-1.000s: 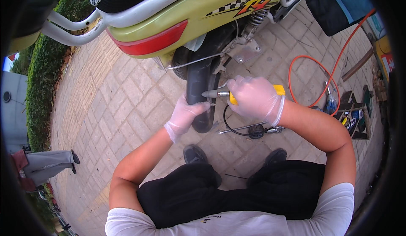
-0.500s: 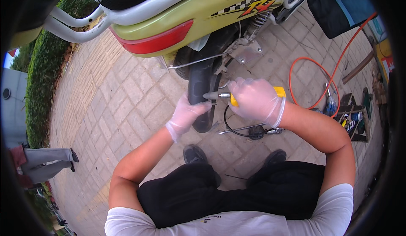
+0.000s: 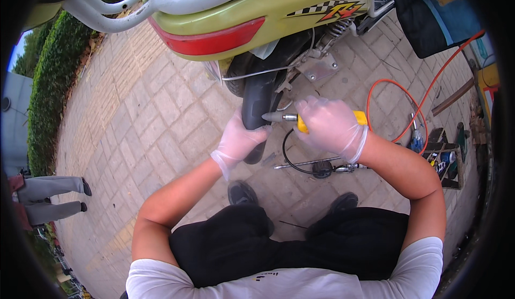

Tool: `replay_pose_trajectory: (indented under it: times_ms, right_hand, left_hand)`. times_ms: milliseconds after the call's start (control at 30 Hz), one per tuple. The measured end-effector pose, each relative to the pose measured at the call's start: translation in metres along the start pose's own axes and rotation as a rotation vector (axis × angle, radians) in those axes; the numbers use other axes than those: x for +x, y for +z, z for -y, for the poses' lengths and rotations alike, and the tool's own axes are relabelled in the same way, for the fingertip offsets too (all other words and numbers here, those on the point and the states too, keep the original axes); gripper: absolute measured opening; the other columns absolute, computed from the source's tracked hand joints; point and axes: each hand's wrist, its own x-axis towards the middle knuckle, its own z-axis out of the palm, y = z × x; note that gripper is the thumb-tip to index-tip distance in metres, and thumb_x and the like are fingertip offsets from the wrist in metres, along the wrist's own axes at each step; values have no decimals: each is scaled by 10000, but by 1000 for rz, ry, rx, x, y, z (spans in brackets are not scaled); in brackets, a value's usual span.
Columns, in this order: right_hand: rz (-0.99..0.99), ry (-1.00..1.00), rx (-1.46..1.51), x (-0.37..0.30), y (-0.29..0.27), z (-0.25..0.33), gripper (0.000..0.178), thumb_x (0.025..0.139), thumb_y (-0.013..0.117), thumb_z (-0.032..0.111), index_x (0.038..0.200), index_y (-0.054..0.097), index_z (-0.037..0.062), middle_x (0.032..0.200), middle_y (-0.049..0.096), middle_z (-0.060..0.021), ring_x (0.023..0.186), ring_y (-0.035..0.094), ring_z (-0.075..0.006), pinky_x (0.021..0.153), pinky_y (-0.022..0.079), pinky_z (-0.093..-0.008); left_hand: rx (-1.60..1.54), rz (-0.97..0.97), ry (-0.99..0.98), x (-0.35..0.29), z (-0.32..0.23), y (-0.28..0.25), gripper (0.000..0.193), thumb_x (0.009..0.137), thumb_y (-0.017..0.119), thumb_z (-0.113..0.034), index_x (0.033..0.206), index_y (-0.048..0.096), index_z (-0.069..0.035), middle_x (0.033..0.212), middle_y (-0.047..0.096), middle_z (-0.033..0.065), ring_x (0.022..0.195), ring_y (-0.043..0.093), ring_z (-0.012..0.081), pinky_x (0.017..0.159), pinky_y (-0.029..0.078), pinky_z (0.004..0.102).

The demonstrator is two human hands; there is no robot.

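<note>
A black inner tube (image 3: 254,111) hangs down from the rear wheel of a yellow-green scooter (image 3: 214,20). My left hand (image 3: 238,139), in a clear thin glove, grips the tube's left side low down, thumb across its front. In my gloved right hand (image 3: 333,124) is a yellow power tool (image 3: 361,117), held level. Its grey cone-shaped grinding tip (image 3: 272,116) points left and meets the tube's right edge, just above my left thumb. Whether the tip spins cannot be seen.
A gauge (image 3: 322,168) with a black hose lies on the paving below my right hand. Further right are a coiled orange hose (image 3: 369,92) and a metal rack (image 3: 453,162) of tools. At far left a person in grey trousers (image 3: 53,185) stands near a hedge (image 3: 53,90).
The view has shifted a little, with the scooter now further right and higher in the picture. Both hands keep their grips, and the tool's tip remains at the tube.
</note>
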Motion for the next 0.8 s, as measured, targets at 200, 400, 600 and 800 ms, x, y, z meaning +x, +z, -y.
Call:
replay_pose_trajectory:
  times_ms: [200, 400, 600, 800]
  right_hand:
    - [-14, -4, 13, 4, 0, 3, 188, 764, 659, 201, 830, 600, 35, 776, 633, -122, 696, 674, -299, 578, 546, -417]
    - [30, 12, -15, 1, -1, 0, 193, 769, 652, 195, 856, 602, 30, 792, 635, -128, 720, 674, -299, 597, 548, -415]
    - [37, 12, -20, -2, -2, 0, 195, 779, 648, 199, 865, 602, 30, 802, 638, -129, 729, 678, -303, 602, 551, -419]
    - [34, 3, -17, 1, -2, 2, 200, 782, 649, 206, 854, 599, 26, 787, 637, -131, 710, 681, -309, 588, 551, -425]
  left_hand:
    - [106, -31, 15, 0, -2, 1, 548, 750, 779, -156, 1205, 531, 21, 1002, 649, 71, 863, 613, 118, 785, 520, 278]
    - [199, -59, -11, -2, -8, 0, 602, 731, 780, -186, 1218, 510, 42, 1001, 652, 109, 877, 628, 161, 798, 520, 300]
    - [165, -43, -25, -2, -10, -1, 585, 730, 780, -168, 1211, 518, 37, 998, 649, 89, 858, 620, 139, 783, 524, 293]
    - [189, -46, -30, -2, -10, -1, 594, 736, 791, -191, 1213, 519, 35, 1009, 656, 95, 873, 626, 140, 793, 524, 294]
